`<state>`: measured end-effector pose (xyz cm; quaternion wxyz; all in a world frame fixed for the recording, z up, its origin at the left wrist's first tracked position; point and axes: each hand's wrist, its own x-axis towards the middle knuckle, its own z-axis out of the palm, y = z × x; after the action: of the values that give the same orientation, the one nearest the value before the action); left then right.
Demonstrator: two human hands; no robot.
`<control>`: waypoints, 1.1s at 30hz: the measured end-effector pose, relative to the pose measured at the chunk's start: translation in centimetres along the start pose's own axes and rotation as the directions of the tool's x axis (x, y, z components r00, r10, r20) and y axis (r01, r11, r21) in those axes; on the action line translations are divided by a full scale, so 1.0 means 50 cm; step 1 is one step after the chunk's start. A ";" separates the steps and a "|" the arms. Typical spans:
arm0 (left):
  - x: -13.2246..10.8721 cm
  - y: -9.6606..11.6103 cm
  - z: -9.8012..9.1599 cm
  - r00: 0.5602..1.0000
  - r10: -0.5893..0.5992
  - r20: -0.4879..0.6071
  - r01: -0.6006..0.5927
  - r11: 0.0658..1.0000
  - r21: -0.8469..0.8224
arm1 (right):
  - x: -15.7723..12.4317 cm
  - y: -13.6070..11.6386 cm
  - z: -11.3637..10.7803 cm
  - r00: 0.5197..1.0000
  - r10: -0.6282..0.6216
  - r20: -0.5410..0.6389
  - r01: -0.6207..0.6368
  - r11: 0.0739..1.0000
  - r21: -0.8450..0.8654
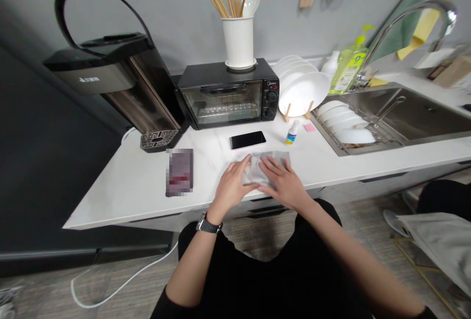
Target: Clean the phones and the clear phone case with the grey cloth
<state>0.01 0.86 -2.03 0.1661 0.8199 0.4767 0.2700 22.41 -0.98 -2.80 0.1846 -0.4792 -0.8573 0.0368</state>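
Note:
A flat, folded grey piece, cloth or thin plastic, lies near the counter's front edge; I cannot tell which material it is. My left hand curves around its left side, thumb and fingers apart, with a watch on the wrist. On top of it, my right hand rests flat with the fingers stretched out. Just behind lies a black-screened phone. A small white bottle with a blue and yellow label stands to the right, beside a pink paper note.
A dark pouch, partly blurred, lies left. Behind stand a water dispenser, a toaster oven topped by a utensil holder, and racked plates. Bowls sit by the sink. A person's leg shows at right.

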 end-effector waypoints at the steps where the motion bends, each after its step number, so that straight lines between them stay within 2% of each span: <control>1: 0.001 0.000 0.001 1.000 -0.002 -0.002 0.002 1.000 -0.005 | 0.000 0.019 -0.005 0.999 0.043 -0.017 -0.043 0.998 -0.038; 4: 0.004 0.000 0.002 1.000 -0.002 -0.009 0.002 1.000 -0.014 | 0.002 0.025 -0.006 0.995 0.080 -0.056 -0.085 0.993 -0.082; 8: 0.004 -0.002 0.003 1.000 -0.027 -0.001 0.027 1.000 -0.004 | 0.012 -0.056 0.022 0.998 -0.055 -0.011 0.055 0.998 0.033; 10: 0.002 -0.004 0.003 1.000 -0.030 0.002 0.030 1.000 0.007 | 0.016 -0.070 0.027 0.995 -0.096 0.004 0.095 0.992 0.078; 12: 0.000 -0.004 0.002 1.000 -0.018 -0.004 0.018 1.000 0.006 | 0.017 -0.045 0.021 0.997 -0.075 -0.001 0.075 0.995 0.064; 15: -0.001 -0.003 0.002 1.000 -0.007 -0.013 0.006 1.000 -0.009 | 0.012 0.019 0.002 0.998 0.050 -0.045 -0.051 0.999 -0.019; 17: 0.001 -0.004 0.003 1.000 -0.006 -0.014 0.006 1.000 -0.014 | 0.009 0.032 -0.003 0.992 0.103 -0.075 -0.107 0.993 -0.051; 19: 0.003 -0.005 0.004 1.000 -0.010 -0.011 0.010 1.000 -0.014 | 0.008 0.006 0.004 0.997 0.057 -0.060 -0.059 0.998 -0.031; 22: 0.003 -0.009 0.004 1.000 -0.023 -0.010 0.023 1.000 0.000 | 0.019 -0.059 0.027 0.997 -0.073 -0.020 0.074 0.996 0.059; 24: 0.003 -0.010 0.003 1.000 -0.022 -0.011 0.023 1.000 0.007 | 0.031 -0.073 0.034 0.996 -0.085 -0.019 0.086 0.993 0.083; 27: 0.001 -0.006 0.001 1.000 -0.020 -0.022 0.020 1.000 -0.001 | 0.039 -0.027 0.019 0.999 0.008 -0.037 -0.007 1.000 0.030; 30: 0.002 -0.001 0.000 0.999 -0.036 -0.031 0.035 0.999 -0.018 | 0.019 0.034 -0.007 0.991 0.106 -0.076 -0.110 0.993 -0.049; 33: 0.004 -0.001 0.002 0.999 -0.042 -0.020 0.041 0.999 -0.027 | -0.011 0.023 -0.013 0.992 0.095 -0.088 -0.098 0.995 -0.030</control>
<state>0.11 1.05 -2.09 0.1775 0.8047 0.4918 0.2812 23.81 -0.90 -2.63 0.2115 -0.5241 -0.8249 0.0102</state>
